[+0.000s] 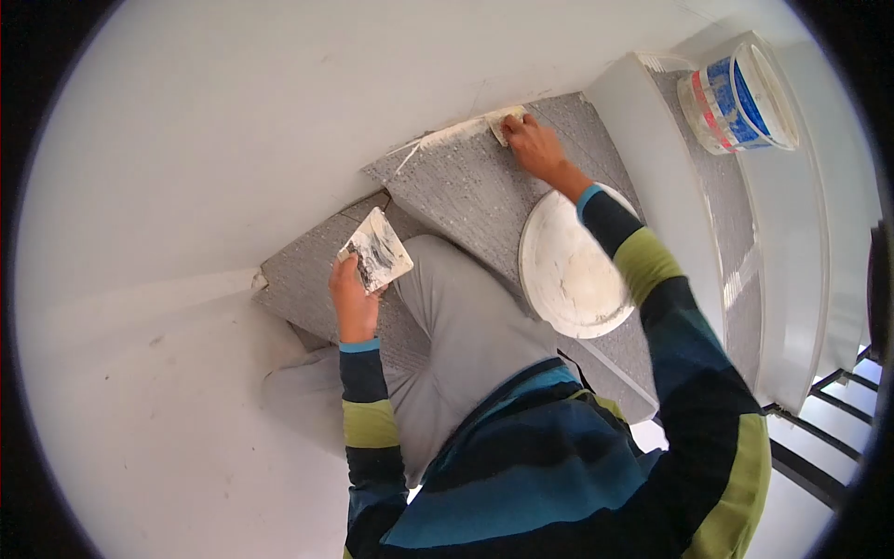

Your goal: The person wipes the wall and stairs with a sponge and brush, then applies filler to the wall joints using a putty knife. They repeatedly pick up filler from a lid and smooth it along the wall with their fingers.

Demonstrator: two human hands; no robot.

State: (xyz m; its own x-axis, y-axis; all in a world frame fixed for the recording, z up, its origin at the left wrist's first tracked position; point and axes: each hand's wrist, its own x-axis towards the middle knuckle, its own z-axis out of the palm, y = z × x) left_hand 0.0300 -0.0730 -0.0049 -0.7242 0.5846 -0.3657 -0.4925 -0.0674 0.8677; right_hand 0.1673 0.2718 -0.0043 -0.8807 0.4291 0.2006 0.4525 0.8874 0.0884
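Observation:
My left hand (pixel 352 303) is closed on the lower edge of a flat, pale square putty board (pixel 382 250), its face smeared with white filler and dark streaks. Up by the wall, the fingers of my right hand (pixel 534 147) pinch a small pale putty scraper (pixel 502 124) at the joint between wall and step. A band of cream-coloured filler (pixel 456 134) runs along that joint to the left of the scraper. Below my right wrist, a round white bucket lid (pixel 573 265) lies on the grey speckled stair tread (pixel 466 186), partly covered by the sleeve.
A white bucket (pixel 736 102) with blue and red markings stands on a higher step at right. White risers (pixel 670 149) climb that way. Black railing bars (pixel 819 424) are at lower right. The white wall (pixel 279 112) borders the stairs. My bent knee (pixel 433 265) rests beside the treads.

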